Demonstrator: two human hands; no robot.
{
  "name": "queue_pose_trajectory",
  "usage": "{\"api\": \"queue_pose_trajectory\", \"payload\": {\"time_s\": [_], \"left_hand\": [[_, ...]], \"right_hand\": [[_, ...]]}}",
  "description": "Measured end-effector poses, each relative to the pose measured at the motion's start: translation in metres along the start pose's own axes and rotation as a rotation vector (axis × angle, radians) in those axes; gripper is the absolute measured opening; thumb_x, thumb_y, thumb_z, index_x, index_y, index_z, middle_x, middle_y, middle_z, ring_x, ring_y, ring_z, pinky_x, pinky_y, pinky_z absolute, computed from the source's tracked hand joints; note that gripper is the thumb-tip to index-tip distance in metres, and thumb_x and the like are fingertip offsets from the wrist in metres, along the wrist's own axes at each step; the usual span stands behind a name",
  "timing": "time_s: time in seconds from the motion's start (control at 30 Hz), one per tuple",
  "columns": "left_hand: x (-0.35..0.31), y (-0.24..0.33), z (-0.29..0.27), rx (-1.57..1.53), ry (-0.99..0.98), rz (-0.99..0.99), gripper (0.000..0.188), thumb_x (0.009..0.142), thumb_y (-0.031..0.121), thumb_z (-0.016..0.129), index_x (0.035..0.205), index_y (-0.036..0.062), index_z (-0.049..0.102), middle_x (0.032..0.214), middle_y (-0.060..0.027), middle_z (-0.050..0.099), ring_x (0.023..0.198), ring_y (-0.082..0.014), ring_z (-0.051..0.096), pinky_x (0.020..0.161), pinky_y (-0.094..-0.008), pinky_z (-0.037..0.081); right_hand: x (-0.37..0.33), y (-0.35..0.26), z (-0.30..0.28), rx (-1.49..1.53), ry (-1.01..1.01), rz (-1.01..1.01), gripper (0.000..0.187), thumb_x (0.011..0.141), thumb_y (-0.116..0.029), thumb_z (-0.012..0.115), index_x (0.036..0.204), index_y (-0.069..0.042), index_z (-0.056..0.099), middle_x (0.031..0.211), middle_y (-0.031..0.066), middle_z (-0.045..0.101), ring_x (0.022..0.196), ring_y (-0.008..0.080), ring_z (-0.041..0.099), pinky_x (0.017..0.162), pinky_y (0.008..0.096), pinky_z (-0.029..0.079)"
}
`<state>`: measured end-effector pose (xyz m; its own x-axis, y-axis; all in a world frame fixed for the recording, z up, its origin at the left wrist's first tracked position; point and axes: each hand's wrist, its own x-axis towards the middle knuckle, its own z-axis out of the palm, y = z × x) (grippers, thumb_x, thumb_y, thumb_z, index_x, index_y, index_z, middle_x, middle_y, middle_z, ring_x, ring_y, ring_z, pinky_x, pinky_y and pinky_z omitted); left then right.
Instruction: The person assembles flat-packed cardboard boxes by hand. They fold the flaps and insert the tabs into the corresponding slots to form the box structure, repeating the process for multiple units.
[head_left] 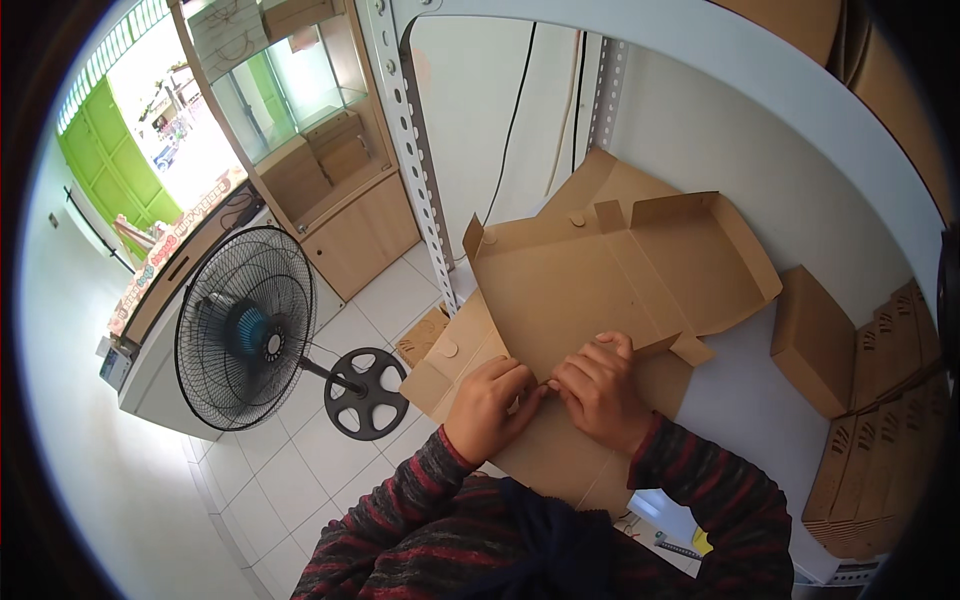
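A partly folded brown cardboard box [565,295] lies open in front of me, its side walls raised at the right and its left part spread flat. My left hand [492,405] is closed at the box's near edge, fingers curled over the cardboard. Close beside it, my right hand [603,398] grips the same edge with bent fingers, and the fingertips of both hands nearly meet. Beneath the box are flat cardboard blanks [572,455], one with a tabbed flap [450,349] sticking out at the left.
Folded boxes [880,440] stand stacked along the right of the white table [745,400], beside a larger carton [812,335]. A perforated metal rack post [415,130] rises at the back left. On the tiled floor stands a black fan [250,325], near a wooden glass cabinet [365,235].
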<state>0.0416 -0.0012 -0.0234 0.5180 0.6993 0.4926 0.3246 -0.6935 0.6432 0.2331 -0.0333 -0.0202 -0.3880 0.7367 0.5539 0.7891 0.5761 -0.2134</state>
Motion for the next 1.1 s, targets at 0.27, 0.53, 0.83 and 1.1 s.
{"api": "queue_pose_trajectory", "payload": {"time_s": [0.27, 0.53, 0.83, 1.1], "left_hand": [[0.003, 0.004, -0.012, 0.098, 0.03, 0.128, 0.013, 0.076, 0.013, 0.076, 0.08, 0.0054, 0.067, 0.081, -0.0092, 0.058, 0.076, -0.0281, 0.057, 0.067, -0.0395, 0.047], [0.038, 0.038, -0.026, 0.203, -0.118, 0.246, 0.031, 0.077, 0.017, 0.077, 0.105, 0.007, 0.068, 0.099, -0.0113, 0.058, 0.092, -0.0288, 0.056, 0.081, -0.0396, 0.046], [0.052, 0.079, 0.034, 0.365, -0.303, 0.331, 0.047, 0.081, 0.016, 0.072, 0.124, 0.0043, 0.056, 0.112, -0.0137, 0.061, 0.104, -0.0321, 0.06, 0.089, -0.0426, 0.048], [0.089, 0.049, 0.088, 0.332, -0.393, 0.113, 0.029, 0.081, 0.003, 0.061, 0.109, 0.0012, 0.062, 0.095, -0.0209, 0.067, 0.086, -0.0384, 0.066, 0.076, -0.041, 0.054]], "right_hand": [[0.005, 0.002, -0.026, -0.057, 0.184, 0.028, 0.028, 0.082, -0.016, 0.064, 0.109, -0.006, 0.063, 0.103, 0.0114, 0.064, 0.1, 0.0268, 0.058, 0.1, 0.0489, 0.032], [-0.034, 0.056, -0.123, -0.217, -0.065, 0.399, 0.021, 0.073, -0.002, 0.063, 0.094, -0.003, 0.061, 0.096, 0.0136, 0.06, 0.09, 0.0354, 0.059, 0.077, 0.0456, 0.047], [-0.07, 0.093, -0.109, -0.283, -0.166, 0.366, 0.007, 0.075, 0.001, 0.063, 0.081, -0.002, 0.066, 0.084, 0.0138, 0.06, 0.082, 0.0341, 0.063, 0.071, 0.0423, 0.052], [-0.068, 0.109, -0.108, -0.15, -0.125, 0.343, 0.003, 0.079, -0.001, 0.061, 0.078, -0.002, 0.063, 0.081, 0.0155, 0.064, 0.079, 0.0367, 0.064, 0.069, 0.0451, 0.051]]}}
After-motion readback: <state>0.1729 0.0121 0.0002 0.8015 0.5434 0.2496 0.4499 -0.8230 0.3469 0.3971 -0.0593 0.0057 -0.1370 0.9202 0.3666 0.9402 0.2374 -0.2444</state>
